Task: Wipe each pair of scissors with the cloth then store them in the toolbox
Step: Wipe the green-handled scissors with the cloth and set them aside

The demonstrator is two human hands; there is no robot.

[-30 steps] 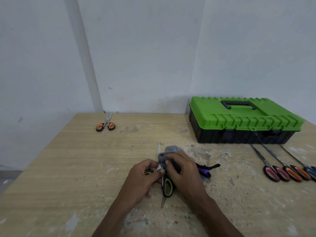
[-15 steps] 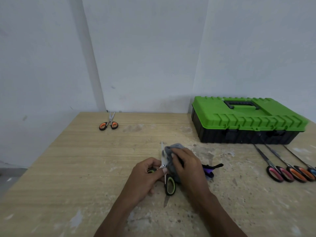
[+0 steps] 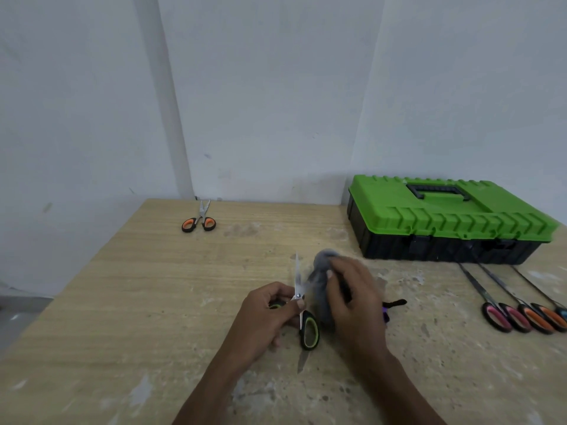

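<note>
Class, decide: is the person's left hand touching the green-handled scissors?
Touching. The head view shows the left hand pinching the green-handled scissors near their pivot.

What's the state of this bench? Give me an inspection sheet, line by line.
Surface: wooden table, scuffed and blotchy.
Job's things: green-handled scissors and grey cloth in hand; toolbox closed; orange-handled scissors far left; row of scissors at right; purple-handled scissors partly hidden behind the right hand.
Clutter: nothing seen.
Grippers: left hand pinches the green-handled scissors near the pivot; right hand grips the cloth, motion-blurred.
Cables: nothing seen.
Surroundings: plain white walls.
</note>
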